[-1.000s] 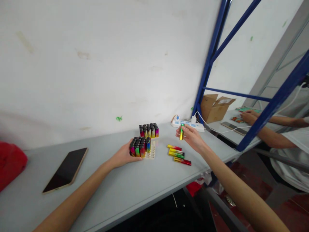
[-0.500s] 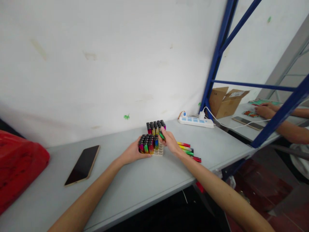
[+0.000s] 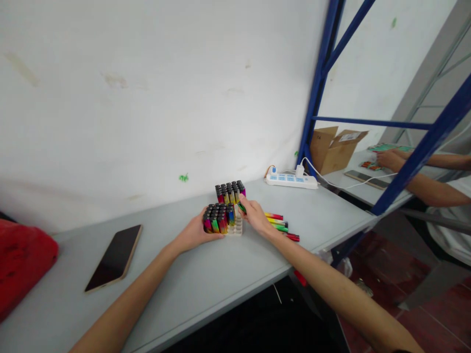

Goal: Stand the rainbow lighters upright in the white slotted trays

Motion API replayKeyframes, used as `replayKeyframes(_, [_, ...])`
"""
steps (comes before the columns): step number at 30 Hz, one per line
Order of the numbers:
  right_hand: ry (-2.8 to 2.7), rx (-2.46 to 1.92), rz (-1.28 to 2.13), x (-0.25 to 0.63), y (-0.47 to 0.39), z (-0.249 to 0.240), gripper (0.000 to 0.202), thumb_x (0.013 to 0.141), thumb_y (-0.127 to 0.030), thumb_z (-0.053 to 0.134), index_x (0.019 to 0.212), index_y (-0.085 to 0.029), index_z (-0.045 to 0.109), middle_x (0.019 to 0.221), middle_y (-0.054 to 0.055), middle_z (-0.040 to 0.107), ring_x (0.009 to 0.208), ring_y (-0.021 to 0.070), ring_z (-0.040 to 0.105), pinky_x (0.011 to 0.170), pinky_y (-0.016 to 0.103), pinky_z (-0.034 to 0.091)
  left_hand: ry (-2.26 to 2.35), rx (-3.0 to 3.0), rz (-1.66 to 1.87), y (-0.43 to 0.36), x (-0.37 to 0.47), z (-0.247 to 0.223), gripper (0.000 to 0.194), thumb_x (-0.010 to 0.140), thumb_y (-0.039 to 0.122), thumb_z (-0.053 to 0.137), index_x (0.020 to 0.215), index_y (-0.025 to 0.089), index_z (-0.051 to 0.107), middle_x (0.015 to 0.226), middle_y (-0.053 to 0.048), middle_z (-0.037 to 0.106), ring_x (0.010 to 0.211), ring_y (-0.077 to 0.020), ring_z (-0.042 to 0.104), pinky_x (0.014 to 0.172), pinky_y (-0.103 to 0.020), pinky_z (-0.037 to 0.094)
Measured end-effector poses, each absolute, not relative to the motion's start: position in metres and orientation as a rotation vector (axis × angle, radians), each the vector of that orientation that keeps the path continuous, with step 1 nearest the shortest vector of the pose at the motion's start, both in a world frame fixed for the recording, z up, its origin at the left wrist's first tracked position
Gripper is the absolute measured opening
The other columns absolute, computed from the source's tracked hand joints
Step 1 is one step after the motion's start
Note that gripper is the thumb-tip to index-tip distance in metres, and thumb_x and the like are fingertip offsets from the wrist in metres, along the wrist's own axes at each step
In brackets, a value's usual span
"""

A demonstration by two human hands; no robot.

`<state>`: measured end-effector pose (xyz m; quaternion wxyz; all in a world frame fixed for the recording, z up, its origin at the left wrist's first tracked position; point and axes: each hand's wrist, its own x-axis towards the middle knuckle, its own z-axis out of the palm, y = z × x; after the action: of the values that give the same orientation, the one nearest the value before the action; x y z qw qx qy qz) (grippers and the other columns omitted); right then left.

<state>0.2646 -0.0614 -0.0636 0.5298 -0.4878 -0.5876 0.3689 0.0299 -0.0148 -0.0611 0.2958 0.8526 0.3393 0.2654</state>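
My left hand [image 3: 196, 231] grips the left side of a pale tray [image 3: 235, 229] with round-edged slots. Several colourful lighters [image 3: 220, 218] with black tops stand upright in it, and slots show at its right side. Between the thumb and fingers of my right hand [image 3: 254, 215] is a green lighter [image 3: 242, 207], held tilted just above the tray's right part. Behind stands a second block of upright lighters [image 3: 230, 191]. Loose red, yellow and green lighters [image 3: 280, 227] lie on the table to the right, partly hidden by my right wrist.
A phone [image 3: 114, 257] lies on the table [image 3: 176, 294] at left, near a red bag [image 3: 24, 264]. A power strip [image 3: 291, 180] sits by the wall. Beyond the blue rack post [image 3: 317, 88] are a cardboard box [image 3: 334, 149] and another person's arms [image 3: 423, 179].
The whole view has shifted, so the scene sits slightly further left. My right hand still holds the green lighter near the tray, and my left hand keeps its grip.
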Motion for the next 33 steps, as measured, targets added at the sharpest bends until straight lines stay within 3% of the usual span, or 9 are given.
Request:
replayKeyframes(4, [-1.511,-1.146,0.651,0.268,-0.070,-0.061,0.060,0.102,-0.069,0.027,0.075,-0.022,0.052,0.064,-0.001,0.051,0.061,0.0150,0.047,0.060,0.028,0.034,0.870,2.254,0.711,-0.015,0.030,-0.062,0.091,0.070,0.052,0.089,0.143,0.019,0.046,0.142,-0.012,0.064,0.131,-0.0343,0.061,0.113,-0.049,0.049])
replayKeyframes(8, [-1.655,-1.108,0.403,0.270,-0.077,-0.057,0.043,0.108,-0.052,0.026,0.093,-0.022,0.052,0.075,0.000,0.055,0.072,0.0175,0.052,0.068,0.030,0.039,0.878,2.232,0.712,-0.017,0.031,-0.061,0.091,0.068,0.051,0.090,0.141,0.018,0.049,0.139,-0.012,0.066,0.128,-0.0342,0.063,0.112,-0.048,0.051])
replayKeyframes(13, [-1.722,-1.046,0.091,0.270,-0.082,-0.053,0.029,0.106,-0.045,0.040,0.094,-0.022,0.053,0.095,0.007,0.058,0.093,0.0221,0.053,0.086,0.036,0.043,0.891,2.251,0.711,-0.019,0.031,-0.059,0.091,0.068,0.051,0.090,0.142,0.019,0.048,0.139,-0.011,0.066,0.127,-0.0338,0.063,0.112,-0.048,0.050])
replayKeyframes(20, [-1.806,-1.113,0.255,0.269,-0.083,-0.059,0.021,0.103,-0.043,0.050,0.103,-0.022,0.051,0.071,-0.004,0.050,0.063,0.0152,0.048,0.063,0.027,0.036,0.860,2.223,0.722,-0.019,0.031,-0.059,0.091,0.067,0.050,0.090,0.143,0.019,0.048,0.138,-0.011,0.066,0.125,-0.0341,0.065,0.109,-0.048,0.052])
replayKeyframes(33, [-2.027,-1.192,0.269,0.269,-0.078,-0.066,0.027,0.099,-0.046,0.065,0.094,-0.021,0.058,0.073,-0.002,0.063,0.062,0.0136,0.054,0.059,0.024,0.034,0.910,2.260,0.728,-0.019,0.031,-0.059,0.089,0.067,0.049,0.089,0.141,0.019,0.050,0.138,-0.011,0.067,0.125,-0.0337,0.064,0.111,-0.049,0.051])
